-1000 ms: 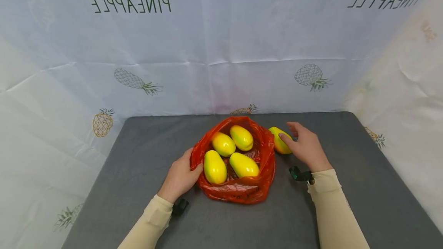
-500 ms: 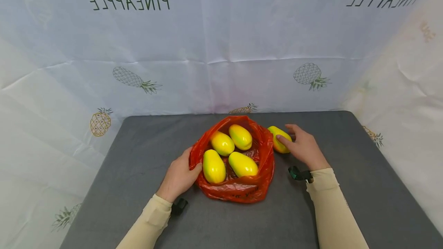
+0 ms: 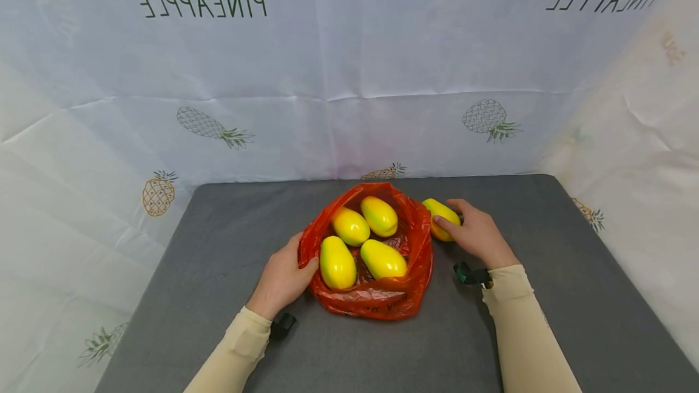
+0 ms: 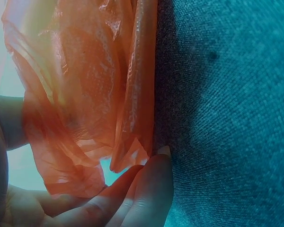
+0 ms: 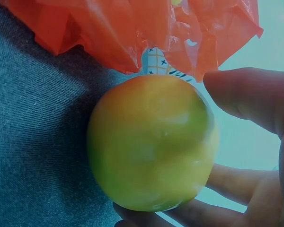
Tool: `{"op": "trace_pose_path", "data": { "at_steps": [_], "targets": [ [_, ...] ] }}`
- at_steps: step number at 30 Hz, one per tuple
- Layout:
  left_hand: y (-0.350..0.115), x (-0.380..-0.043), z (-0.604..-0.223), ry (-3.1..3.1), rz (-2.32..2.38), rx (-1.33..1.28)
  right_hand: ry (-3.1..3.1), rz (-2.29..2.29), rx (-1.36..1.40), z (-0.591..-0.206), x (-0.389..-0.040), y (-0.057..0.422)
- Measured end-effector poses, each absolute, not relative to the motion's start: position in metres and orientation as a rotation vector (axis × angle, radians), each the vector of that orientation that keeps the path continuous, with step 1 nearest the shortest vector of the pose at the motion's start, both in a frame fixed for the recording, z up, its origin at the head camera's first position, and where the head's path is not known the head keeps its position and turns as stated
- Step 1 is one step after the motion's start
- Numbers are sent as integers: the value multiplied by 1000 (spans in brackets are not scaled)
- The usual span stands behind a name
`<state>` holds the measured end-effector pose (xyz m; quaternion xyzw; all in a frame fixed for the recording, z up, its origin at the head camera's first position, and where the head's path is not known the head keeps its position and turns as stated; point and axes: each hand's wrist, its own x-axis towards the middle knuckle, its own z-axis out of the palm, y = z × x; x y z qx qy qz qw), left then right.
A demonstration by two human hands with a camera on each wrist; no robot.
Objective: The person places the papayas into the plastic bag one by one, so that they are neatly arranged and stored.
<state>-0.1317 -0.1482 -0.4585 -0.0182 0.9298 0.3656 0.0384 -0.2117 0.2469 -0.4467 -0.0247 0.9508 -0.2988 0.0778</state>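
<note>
In the head view a red plastic bag (image 3: 377, 308) stands with its mouth spread wide, several yellow mangoes (image 3: 338, 263) inside. My left hand (image 3: 282, 278) holds the bag's left rim, thumb inside and fingers outside; in the left wrist view the thin film (image 4: 90, 85) lies between thumb and fingers. Another mango (image 3: 443, 218), yellow-green with an orange blush, lies on the table against the bag's right side. Around it is my right hand (image 3: 476, 232). In the right wrist view its fingers reach behind the mango (image 5: 154, 142), while the thumb (image 5: 246, 92) stands slightly off its surface.
Grey cloth covers the table (image 3: 235, 247). Behind it hangs a white sheet (image 3: 349, 132) printed with pineapples, and similar sheeting (image 3: 644, 156) borders the sides. Each wrist carries a small dark camera mount (image 3: 471, 275).
My right hand has moved slightly left, its thumb and fingers coming closer round the loose mango. The left hand keeps its place on the bag's rim.
</note>
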Motion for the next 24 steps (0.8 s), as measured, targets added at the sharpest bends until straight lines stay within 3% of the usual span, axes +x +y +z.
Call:
{"op": "trace_pose_path", "data": {
  "at_steps": [24],
  "targets": [
    [-148,-131,-458,2862,1122,-34,2828,-855,-74,-452,-214,246]
  ]
}}
